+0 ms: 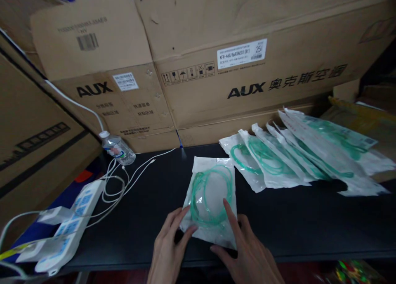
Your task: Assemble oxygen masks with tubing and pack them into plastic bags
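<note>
Clear green-tubing packet (pixel 213 193) flat between both hands (pixel 168 244) (pixel 249 249)

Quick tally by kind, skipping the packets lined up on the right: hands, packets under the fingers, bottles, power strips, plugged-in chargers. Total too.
Hands (left hand, right hand): 2
Packet: 1
Bottle: 1
Power strip: 1
Chargers: 2
Total: 7

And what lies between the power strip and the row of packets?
In the head view: white cables, then one packet of green tubing, with left hand and right hand at it.
</note>
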{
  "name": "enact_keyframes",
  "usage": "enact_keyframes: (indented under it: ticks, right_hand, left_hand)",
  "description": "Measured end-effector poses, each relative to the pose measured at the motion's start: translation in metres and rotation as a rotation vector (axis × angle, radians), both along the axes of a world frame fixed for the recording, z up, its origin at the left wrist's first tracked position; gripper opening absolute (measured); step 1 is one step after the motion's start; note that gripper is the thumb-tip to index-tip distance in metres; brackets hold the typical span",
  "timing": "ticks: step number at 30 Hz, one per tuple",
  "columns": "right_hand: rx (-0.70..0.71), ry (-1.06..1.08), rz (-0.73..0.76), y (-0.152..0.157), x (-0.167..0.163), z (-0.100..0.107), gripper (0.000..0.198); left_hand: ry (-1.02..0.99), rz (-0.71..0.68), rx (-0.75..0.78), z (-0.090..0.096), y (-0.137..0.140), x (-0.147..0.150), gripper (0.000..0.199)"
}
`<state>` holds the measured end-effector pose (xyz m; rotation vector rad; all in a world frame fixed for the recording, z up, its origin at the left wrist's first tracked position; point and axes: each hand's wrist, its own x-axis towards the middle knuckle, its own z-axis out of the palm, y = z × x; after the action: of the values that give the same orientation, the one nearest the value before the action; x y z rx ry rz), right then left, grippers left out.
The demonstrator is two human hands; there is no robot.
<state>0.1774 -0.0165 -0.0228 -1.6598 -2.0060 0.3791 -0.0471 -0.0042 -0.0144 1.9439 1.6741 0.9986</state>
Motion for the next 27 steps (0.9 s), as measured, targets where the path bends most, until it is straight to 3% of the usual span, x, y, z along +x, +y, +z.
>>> enact_keyframes:
  ticks: [3,4,7,11,16,21,25,27]
  right_hand:
    - [0.199,-0.097,-0.016,0.011,-0.003,-0.011,0.051]
    - [0.252,-0.097,-0.006,0.013,-0.002,-0.014,0.044]
    - [0.309,-0.061,0.036,0.016,0.006,-0.017,0.052]
    - [0.321,-0.05,0.036,0.011,0.011,-0.015,0.06]
    - [0.291,-0.064,-0.042,0.011,0.005,-0.014,0.041]
    - [0.284,-0.092,-0.039,0.013,0.01,-0.021,0.032]
    - [0.287,-0.148,0.043,0.009,0.022,-0.023,0.026]
    - [0.29,-0.216,0.054,0.008,0.022,-0.023,0.034]
  left_hand:
    - [0.041,-0.062,0.091,0.0,0.005,-0.004,0.031]
    - [0.055,-0.061,0.144,-0.001,0.005,-0.005,0.03]
    - [0.101,-0.036,0.278,-0.006,0.007,-0.004,0.027]
    - [0.098,-0.005,0.315,-0.011,0.006,0.002,0.024]
    - [0.068,0.091,0.22,-0.016,-0.002,0.01,0.016]
    - [0.06,0.066,0.222,-0.026,-0.012,0.008,0.012]
    - [0.106,0.06,0.227,-0.029,-0.017,0.004,0.026]
    - [0.146,0.084,0.216,-0.03,-0.015,0.005,0.037]
